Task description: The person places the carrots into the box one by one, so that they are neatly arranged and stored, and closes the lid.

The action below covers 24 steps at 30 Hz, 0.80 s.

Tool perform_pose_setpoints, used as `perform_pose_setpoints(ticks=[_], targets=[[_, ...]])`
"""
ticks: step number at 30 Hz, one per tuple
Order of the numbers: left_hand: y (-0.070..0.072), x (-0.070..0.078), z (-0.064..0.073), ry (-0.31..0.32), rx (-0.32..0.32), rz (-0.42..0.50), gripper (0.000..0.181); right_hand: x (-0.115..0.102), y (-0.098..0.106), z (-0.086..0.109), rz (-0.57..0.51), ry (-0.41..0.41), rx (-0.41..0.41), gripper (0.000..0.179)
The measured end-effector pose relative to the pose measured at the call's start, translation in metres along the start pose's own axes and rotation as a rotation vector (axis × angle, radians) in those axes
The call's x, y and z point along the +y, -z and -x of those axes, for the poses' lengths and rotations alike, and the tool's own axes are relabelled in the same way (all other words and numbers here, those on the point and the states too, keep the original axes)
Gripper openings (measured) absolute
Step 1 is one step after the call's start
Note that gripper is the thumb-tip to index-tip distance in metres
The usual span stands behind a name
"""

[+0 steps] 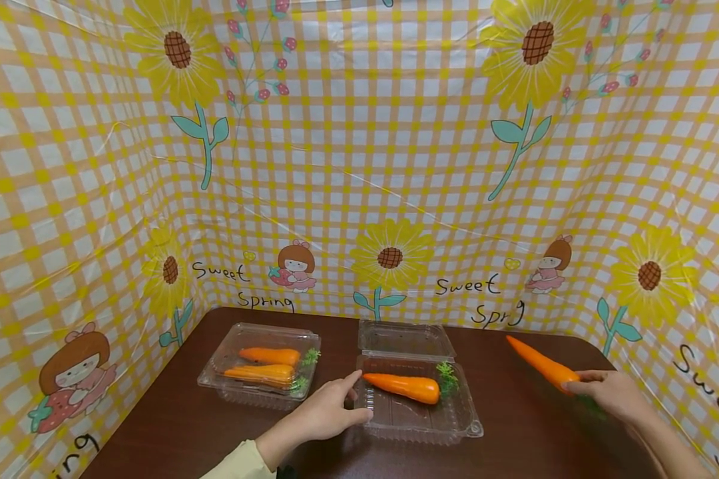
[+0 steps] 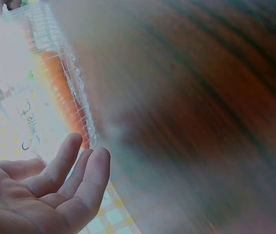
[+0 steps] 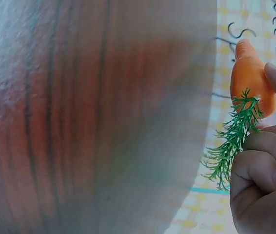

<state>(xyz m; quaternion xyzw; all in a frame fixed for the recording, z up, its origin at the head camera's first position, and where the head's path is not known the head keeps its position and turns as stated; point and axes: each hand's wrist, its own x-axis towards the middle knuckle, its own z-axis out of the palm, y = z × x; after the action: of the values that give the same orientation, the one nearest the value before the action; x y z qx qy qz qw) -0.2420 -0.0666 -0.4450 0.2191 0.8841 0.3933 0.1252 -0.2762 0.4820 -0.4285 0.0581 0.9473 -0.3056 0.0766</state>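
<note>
My right hand (image 1: 614, 396) pinches an orange carrot (image 1: 539, 362) by its thick end, the tip slanting away to the upper left. Its green frond (image 3: 238, 131) hangs down beside my curled fingers in the right wrist view. In the head view my left hand (image 1: 329, 409) rests against the left side of an unlidded clear plastic box (image 1: 422, 429), fingers loosely extended. Another carrot (image 1: 404, 387) with a frond (image 1: 447, 378) lies across that box. The box's hinged lid (image 1: 404, 340) is folded back behind it.
A second clear box (image 1: 228, 386), its lid down, stands at the left with carrots (image 1: 269, 356) and green fronds inside. Everything sits on a dark brown table (image 1: 156, 436). A checked sunflower sheet (image 1: 347, 146) walls off the back and both sides.
</note>
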Motion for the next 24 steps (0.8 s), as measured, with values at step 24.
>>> perform_pose_setpoints(ticks=[24], targets=[[-0.001, 0.0, 0.001, -0.002, 0.0, 0.018, 0.081, -0.101, -0.009, 0.039, -0.044, 0.233, -0.023, 0.066]])
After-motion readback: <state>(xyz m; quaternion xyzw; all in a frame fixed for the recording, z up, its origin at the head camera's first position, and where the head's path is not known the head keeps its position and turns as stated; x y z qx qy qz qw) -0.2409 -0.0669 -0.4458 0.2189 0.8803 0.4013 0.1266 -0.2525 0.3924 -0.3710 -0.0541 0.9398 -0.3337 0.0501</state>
